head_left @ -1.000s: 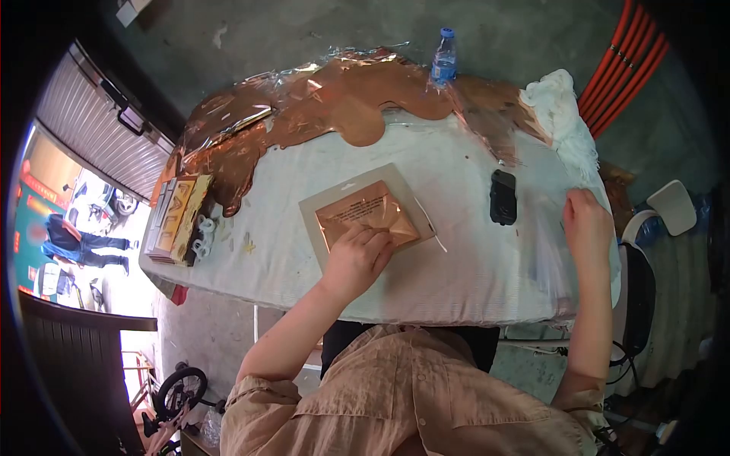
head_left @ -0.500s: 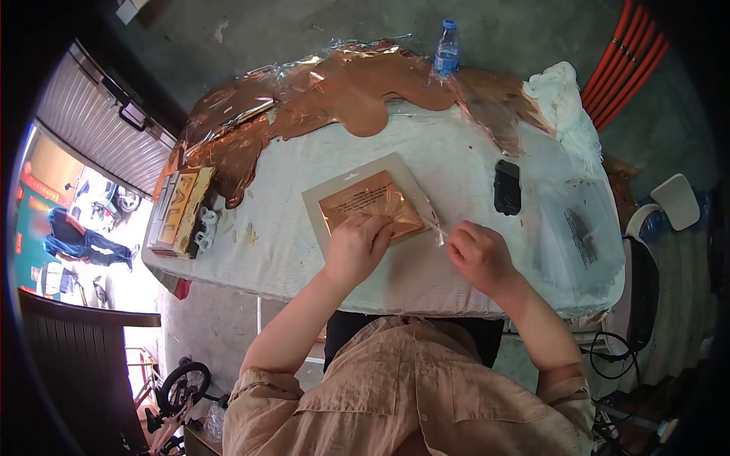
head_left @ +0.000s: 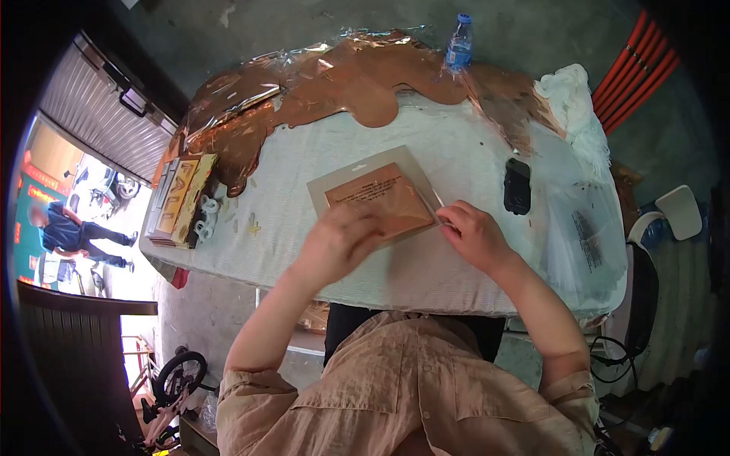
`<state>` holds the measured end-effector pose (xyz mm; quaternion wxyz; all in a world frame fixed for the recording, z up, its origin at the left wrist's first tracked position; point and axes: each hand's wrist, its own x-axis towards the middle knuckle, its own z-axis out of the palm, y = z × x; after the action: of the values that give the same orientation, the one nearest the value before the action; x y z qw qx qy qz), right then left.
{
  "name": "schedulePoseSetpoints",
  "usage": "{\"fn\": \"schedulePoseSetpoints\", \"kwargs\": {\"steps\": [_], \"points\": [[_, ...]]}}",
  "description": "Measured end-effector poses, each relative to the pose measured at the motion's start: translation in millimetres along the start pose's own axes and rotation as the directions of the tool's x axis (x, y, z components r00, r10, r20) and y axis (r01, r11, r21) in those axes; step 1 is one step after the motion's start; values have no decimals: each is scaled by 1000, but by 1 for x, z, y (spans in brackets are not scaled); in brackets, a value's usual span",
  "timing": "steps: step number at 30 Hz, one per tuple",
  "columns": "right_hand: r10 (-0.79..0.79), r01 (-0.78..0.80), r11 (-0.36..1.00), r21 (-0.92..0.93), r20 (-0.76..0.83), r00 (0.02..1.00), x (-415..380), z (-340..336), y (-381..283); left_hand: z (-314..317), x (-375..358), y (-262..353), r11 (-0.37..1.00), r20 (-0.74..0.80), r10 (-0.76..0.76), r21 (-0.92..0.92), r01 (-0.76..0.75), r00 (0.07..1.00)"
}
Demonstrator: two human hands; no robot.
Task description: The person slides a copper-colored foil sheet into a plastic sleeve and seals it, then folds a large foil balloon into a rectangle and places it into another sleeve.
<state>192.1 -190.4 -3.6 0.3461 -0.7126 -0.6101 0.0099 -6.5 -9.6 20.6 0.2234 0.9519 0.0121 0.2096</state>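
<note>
A flat package point(head_left: 380, 196) lies tilted on the white cloth. It has a grey-beige card backing with a hanging slot, and a copper-coloured panel with printed text under clear film. Over its lower left corner is my left hand point(head_left: 344, 237), smeared by motion, with fingers bent and lifted off the panel. My right hand point(head_left: 475, 237) is closed at the package's right edge, thumb and forefinger pinching a thin strip of clear film there.
Copper-coloured sheets point(head_left: 342, 83) cover the table's far side, beside a water bottle point(head_left: 459, 47). A black phone point(head_left: 517, 186), clear plastic bags point(head_left: 582, 235) and a white cloth bundle point(head_left: 570, 102) lie right. Stacked packages point(head_left: 179, 201) stand left. A person point(head_left: 72, 235) is outside the doorway.
My left hand has come off the package's front and moved left and down. My right hand, earlier pulling a film strip outward, is now close against the package's right edge.
</note>
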Motion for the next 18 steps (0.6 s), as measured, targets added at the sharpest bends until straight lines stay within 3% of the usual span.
{"fn": "schedulePoseSetpoints", "kwargs": {"steps": [3, 8, 13, 18], "points": [[36, -37, 999, 32, 39, 999, 2, 1, 4, -2, -15, -22, 997, 21, -74, 24, 74, 997], [-24, 32, 994, -103, 82, 996, 6, 8, 3, -3, -17, -21, 997, 34, -74, 8, 73, 997], [-35, 40, 993, -113, 48, 998, 7, 1, -2, -4, -18, -22, 996, 53, -86, 13, 85, 995], [-18, 18, 997, -76, -2, 1000, 7, -8, -28, -13, -25, -28, 985, -15, -107, -141, 103, 994]]}}
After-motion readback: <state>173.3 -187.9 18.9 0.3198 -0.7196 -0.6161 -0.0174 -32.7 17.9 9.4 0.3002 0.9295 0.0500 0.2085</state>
